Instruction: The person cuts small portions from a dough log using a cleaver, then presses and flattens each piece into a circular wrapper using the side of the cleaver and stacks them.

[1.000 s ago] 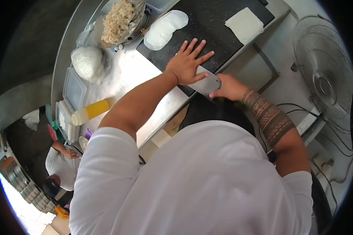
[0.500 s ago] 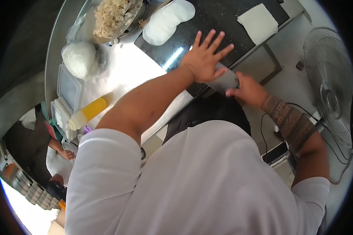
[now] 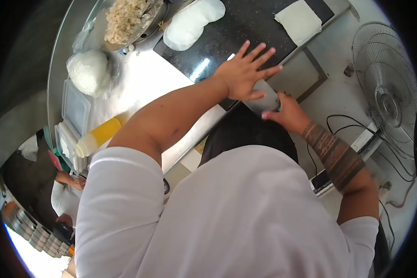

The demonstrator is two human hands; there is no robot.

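Note:
My left hand [image 3: 245, 76] lies spread, palm down, over a broad grey cleaver [image 3: 260, 98] at the near edge of the black board [image 3: 245, 28]. Its fingers are stretched apart across the blade. My right hand [image 3: 289, 111] grips the cleaver's handle end, where a bit of green shows by the thumb. What lies under the blade is hidden by it and by my left hand. Thin white dough rounds [image 3: 190, 25] overlap on the board's left part. A folded white cloth [image 3: 299, 22] rests on its right corner.
On the steel table [image 3: 139, 88] stand a bowl of pale filling [image 3: 129, 21], white dough in a plastic bag [image 3: 89, 73], a squeeze bottle of yellow liquid [image 3: 99, 136] and plastic containers [image 3: 75, 109]. A standing fan [image 3: 387, 92] and cables are at right. Another person [image 3: 67, 194] is at lower left.
My left hand has shifted slightly to the right and down over the blade. My right hand has moved a little down and left, still on the cleaver. The view has shifted slightly.

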